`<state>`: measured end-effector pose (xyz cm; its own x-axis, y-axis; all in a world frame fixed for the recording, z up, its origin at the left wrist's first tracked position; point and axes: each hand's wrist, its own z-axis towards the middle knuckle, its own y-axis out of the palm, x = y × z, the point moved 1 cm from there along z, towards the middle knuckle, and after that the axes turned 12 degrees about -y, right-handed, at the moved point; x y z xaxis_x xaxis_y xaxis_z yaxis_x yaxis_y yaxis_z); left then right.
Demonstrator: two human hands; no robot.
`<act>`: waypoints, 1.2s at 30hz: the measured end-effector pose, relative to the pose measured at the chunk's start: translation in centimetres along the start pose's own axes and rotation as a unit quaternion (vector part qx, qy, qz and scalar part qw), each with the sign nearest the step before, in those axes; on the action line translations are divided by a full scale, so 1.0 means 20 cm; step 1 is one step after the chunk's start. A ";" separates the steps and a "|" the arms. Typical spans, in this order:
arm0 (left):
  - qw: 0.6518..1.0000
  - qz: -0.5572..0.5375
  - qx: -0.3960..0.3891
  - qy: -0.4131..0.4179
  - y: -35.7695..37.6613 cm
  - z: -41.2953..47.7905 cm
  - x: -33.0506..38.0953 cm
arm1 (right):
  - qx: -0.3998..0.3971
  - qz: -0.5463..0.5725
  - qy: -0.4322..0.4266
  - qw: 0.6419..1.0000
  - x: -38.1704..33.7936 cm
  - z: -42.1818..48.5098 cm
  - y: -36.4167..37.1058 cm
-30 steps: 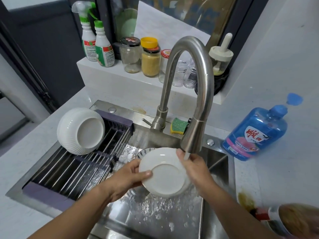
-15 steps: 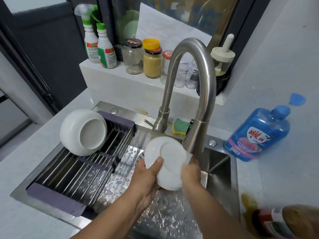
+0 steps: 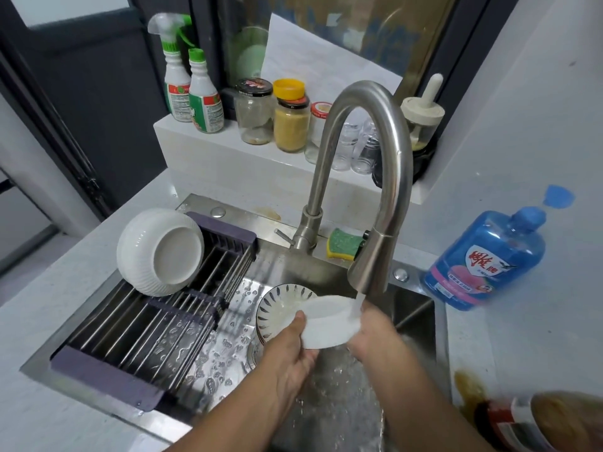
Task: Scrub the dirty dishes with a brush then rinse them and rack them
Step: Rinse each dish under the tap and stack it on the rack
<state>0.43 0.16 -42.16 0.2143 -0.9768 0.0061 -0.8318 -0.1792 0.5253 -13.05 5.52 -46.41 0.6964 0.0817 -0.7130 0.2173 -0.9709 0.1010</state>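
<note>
White plate tilted under the tap stream, above the sink, left grip pinching its left rim, right grip clasping its right rim, patterned bowl just behind, rack spanning the sink's left half, ribbed bowl tipped on it, open basin below.

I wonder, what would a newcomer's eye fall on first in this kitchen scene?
The tall steel faucet at centre pours water onto a white dish, gripped by the left hand with the right hand at its other edge. A white ribbed bowl leans on the rack at left, and a blue soap bottle sits on the counter at right.
</note>
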 end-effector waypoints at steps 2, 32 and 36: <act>1.000 -0.003 0.016 -0.012 0.02 0.02 -0.01 | 0.010 -0.022 0.006 1.000 -0.02 0.02 -0.01; 0.635 0.725 0.050 0.262 0.10 -0.51 0.44 | -0.133 0.109 0.162 0.972 0.25 -0.53 0.26; 0.562 0.729 0.088 0.380 0.14 -0.64 0.58 | -0.149 0.153 0.141 0.967 0.19 -0.62 0.47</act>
<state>7.08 -10.28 -29.67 -0.6609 0.2196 0.7176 -0.4299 0.6730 -0.6018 0.24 -0.49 -39.56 0.9087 -0.1000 -0.4053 0.1299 -0.8549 0.5023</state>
